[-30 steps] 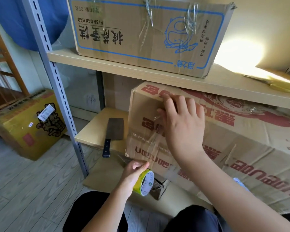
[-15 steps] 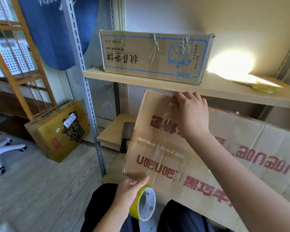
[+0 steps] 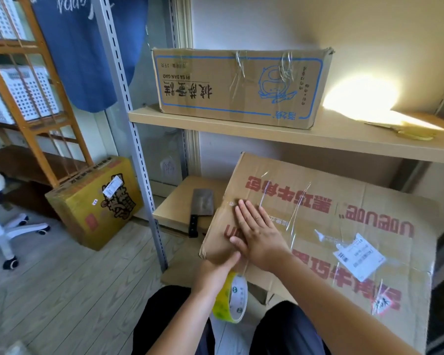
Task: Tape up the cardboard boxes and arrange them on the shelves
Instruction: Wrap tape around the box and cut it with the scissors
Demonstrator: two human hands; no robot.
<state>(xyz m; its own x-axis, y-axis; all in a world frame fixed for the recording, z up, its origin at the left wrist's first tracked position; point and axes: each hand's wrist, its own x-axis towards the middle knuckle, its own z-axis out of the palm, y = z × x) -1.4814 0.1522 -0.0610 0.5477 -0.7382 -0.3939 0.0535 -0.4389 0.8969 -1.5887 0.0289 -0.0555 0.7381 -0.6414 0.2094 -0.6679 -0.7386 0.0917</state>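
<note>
The right hand (image 3: 258, 233) lies flat, fingers straight and together, pressing clear tape onto the red-printed cardboard box (image 3: 344, 226), which leans tilted below the upper shelf (image 3: 344, 139). The left hand (image 3: 215, 274) grips a yellow-cored tape roll (image 3: 232, 301) at the box's near corner (thumb extended against the edge). A blue-printed box (image 3: 239, 85) sits on the upper shelf; a cleaver (image 3: 200, 210) lies on the lower board.

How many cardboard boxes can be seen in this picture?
3. The blue-printed box stands on the upper shelf; the red-printed box lies under the right hand; the yellow box sits on the floor at left. Others may be hidden.
</note>
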